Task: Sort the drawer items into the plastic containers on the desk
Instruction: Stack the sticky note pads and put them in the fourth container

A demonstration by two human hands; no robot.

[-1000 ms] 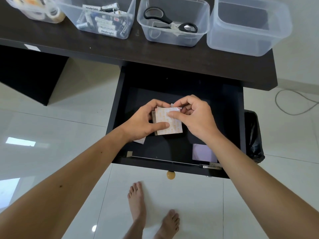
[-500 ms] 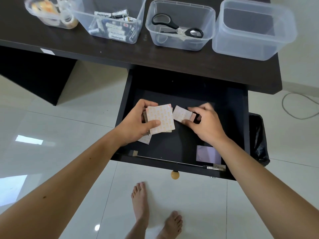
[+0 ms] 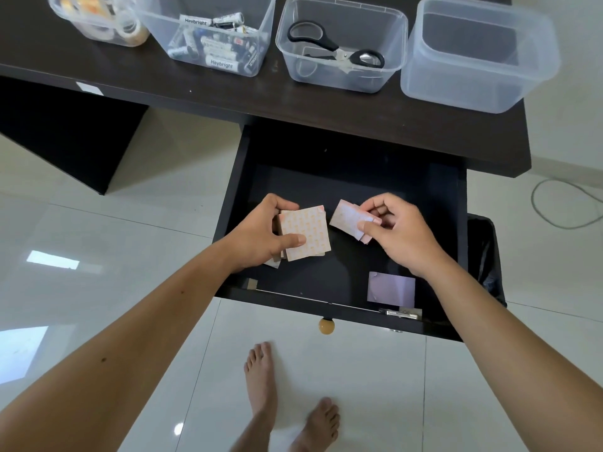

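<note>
Over the open black drawer (image 3: 452, 203), my left hand (image 3: 261, 233) grips a stack of peach patterned sticky pads (image 3: 306, 233), thumb on top. My right hand (image 3: 401, 233) pinches a smaller pale pink pad (image 3: 347, 216) just to the right of the stack, a small gap between the two. A lilac pad (image 3: 391, 288) lies flat at the drawer's front right. Another small paper (image 3: 272, 263) shows under my left hand. On the desk stands an empty plastic container (image 3: 479, 53) at the far right.
The dark desk (image 3: 359, 119) carries a container with scissors (image 3: 339, 47), one with batteries (image 3: 215, 40) and one with tape rolls (image 3: 101, 17). A black bin (image 3: 486, 256) stands right of the drawer. My bare feet (image 3: 287, 402) are on white tiles below the drawer knob (image 3: 326, 326).
My hands were together on the stack; the right hand has drawn a small pink pad off to the right, away from the stack that the left hand keeps holding.
</note>
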